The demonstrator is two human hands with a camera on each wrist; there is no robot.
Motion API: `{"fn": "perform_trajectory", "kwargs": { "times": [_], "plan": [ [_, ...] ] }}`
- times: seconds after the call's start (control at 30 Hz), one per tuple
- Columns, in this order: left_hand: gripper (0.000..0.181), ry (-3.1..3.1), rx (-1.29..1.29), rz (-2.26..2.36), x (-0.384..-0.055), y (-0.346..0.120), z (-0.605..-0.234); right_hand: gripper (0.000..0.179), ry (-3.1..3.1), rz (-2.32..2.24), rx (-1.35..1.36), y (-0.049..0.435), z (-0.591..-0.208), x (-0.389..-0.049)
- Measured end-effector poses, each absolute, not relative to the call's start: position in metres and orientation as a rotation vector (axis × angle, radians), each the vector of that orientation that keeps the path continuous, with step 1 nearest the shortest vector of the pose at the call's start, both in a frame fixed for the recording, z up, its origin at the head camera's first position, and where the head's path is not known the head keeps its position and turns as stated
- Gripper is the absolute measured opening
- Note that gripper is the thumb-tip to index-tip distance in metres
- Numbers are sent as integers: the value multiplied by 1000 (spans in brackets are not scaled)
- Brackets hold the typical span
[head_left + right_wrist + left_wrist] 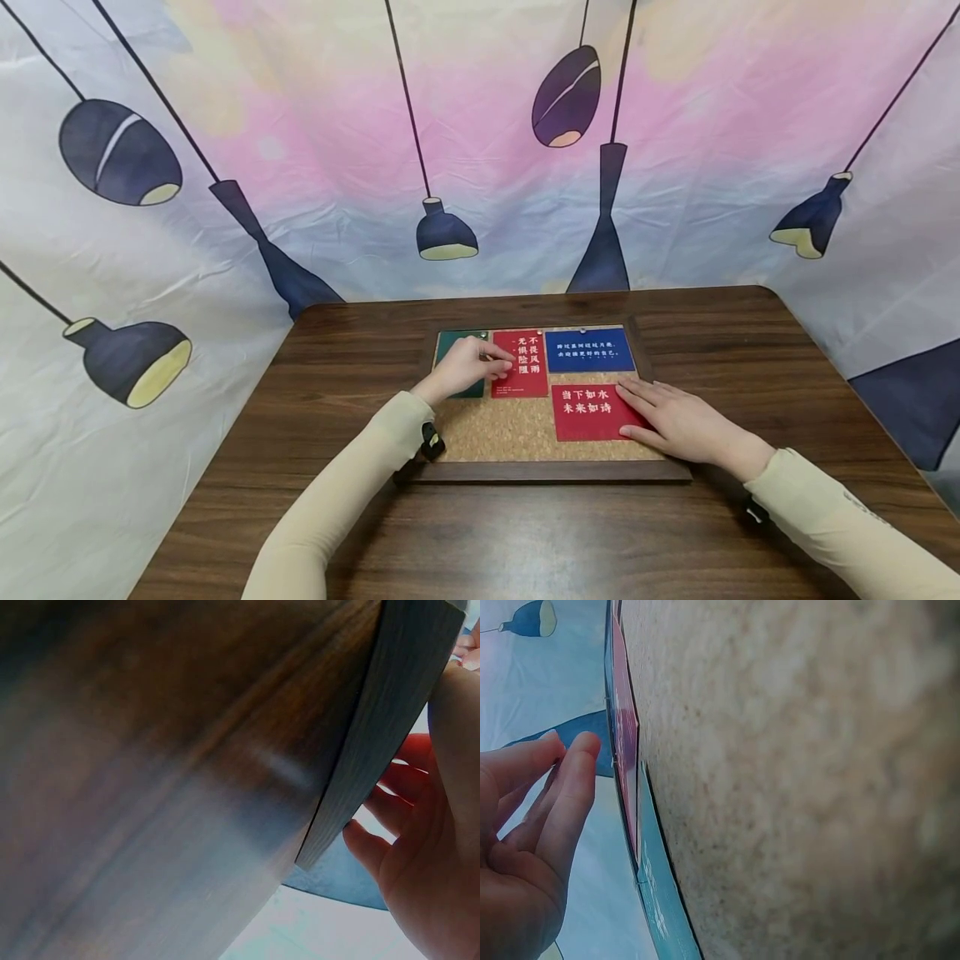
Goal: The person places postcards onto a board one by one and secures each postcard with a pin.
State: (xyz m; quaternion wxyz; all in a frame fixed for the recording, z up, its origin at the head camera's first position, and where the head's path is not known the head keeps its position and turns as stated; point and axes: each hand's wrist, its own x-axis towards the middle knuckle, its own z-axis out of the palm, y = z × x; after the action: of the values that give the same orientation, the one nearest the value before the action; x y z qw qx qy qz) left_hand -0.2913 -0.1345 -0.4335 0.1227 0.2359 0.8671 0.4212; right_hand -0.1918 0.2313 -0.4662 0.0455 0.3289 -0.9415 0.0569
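My left hand (pixel 472 363) hovers over the upper left of a cork board (pixel 495 433), in front of a green card (pixel 468 390) and an upright red card (pixel 532 379). In the left wrist view its thumb and fingertips (pixel 589 742) come together; I cannot tell whether something small is pinched there. My right hand (pixel 686 421) lies with straight fingers across the right part of a wide red card (pixel 585 425) with white characters, below a blue card (pixel 591 352). In the right wrist view the hand (pixel 420 847) reaches past the board's dark frame (pixel 349 750).
Small pushpins show at the top edges of the green card, the upright red card and the blue card (pixel 582 331). The framed board lies on a dark wooden table (pixel 525 533). Behind the table hangs a cloth (pixel 360 150) printed with lamps.
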Motion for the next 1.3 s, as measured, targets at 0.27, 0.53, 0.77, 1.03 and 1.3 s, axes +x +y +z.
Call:
{"fn": "perform_trajectory", "kwargs": {
  "times": [0.27,0.53,0.77,1.03,1.3],
  "plan": [
    [24,2537,687,1227,-292,-134,-434,71,-2886,181,995,231,-466,-192],
    [24,2540,714,1205,-293,-133,-434,72,-2902,177,993,233,-469,-195],
    [32,2541,741,1206,-292,-131,-433,71,-2874,181,1001,232,-468,-194],
    [20,2600,716,1213,-293,-128,-433,71,-2876,187,991,233,-471,-194],
    [8,2611,808,1177,-292,-122,-434,70,-2870,190,994,232,-471,-194]
  ]
}}
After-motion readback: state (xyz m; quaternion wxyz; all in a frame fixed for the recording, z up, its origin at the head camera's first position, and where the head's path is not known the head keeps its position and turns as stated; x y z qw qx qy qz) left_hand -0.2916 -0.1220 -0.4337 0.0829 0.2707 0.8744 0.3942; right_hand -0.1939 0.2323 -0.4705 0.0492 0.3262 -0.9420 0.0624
